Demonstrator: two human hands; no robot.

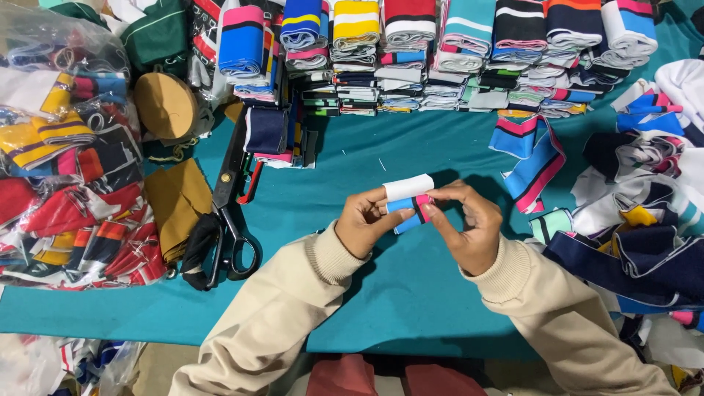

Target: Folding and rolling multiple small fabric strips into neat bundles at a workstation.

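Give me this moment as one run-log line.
left hand: holds folded striped knit strip | right hand: pinches same strip | surface: teal table | nearby: scissors, folded strip stacks

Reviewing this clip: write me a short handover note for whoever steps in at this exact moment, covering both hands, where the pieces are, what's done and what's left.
Left hand and right hand: both pinch one small folded striped knit band, white, blue, pink and black, held above the teal table cloth.
Done, it seems: rows of folded striped bands stacked along the far edge.
Left, apparently: loose unfolded striped pieces heaped at the right.
Nearby: large black scissors left of the hands; clear plastic bag of more striped knit pieces at far left.
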